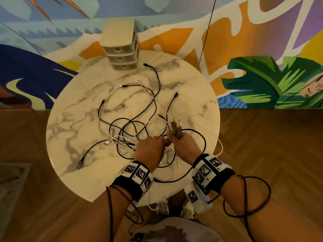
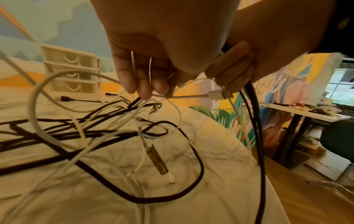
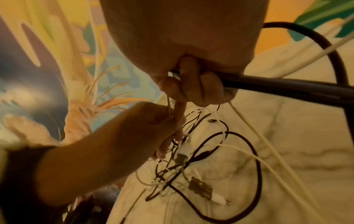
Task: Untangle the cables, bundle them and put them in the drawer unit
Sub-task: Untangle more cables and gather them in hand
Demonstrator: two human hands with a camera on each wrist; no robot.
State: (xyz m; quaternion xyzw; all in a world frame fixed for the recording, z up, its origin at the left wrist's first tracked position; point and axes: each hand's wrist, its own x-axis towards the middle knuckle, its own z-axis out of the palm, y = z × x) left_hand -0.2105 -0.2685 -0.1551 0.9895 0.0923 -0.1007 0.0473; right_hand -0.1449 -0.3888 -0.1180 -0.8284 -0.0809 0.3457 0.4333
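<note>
A painted mural wall point(image 1: 262, 49) in blue, orange and green fills the background, and a herringbone wood floor point(image 1: 271, 145) runs below it. In front of the wall stands the round marble-patterned counter point(image 1: 73, 123). At its far edge, next to the wall, sits the cream drawer unit point(image 1: 121, 48) with three drawers, all closed.

A tangle of black and white cables point(image 1: 132, 119) sprawls across the middle and near half of the counter, loops crossing one another, with several plug ends lying free toward the drawer unit and toward the left edge. One black cable point(image 1: 197, 133) arcs out to the right of the hands and back under the wrists.

The right hand point(image 1: 184, 145) is lifted above the near part of the counter, its fingers curled round a cluster of plug ends point(image 1: 176, 128) that stick up out of the fist; in the right wrist view a thick black cable point(image 3: 287, 87) runs out of the grip to the side. The left hand point(image 1: 150, 149) is just beside it, touching it, fingertips point(image 2: 145, 89) pinching thin white cable strands point(image 2: 150, 68) at the top of the tangle. A white USB plug point(image 2: 220, 94) hangs between the two hands.
</note>
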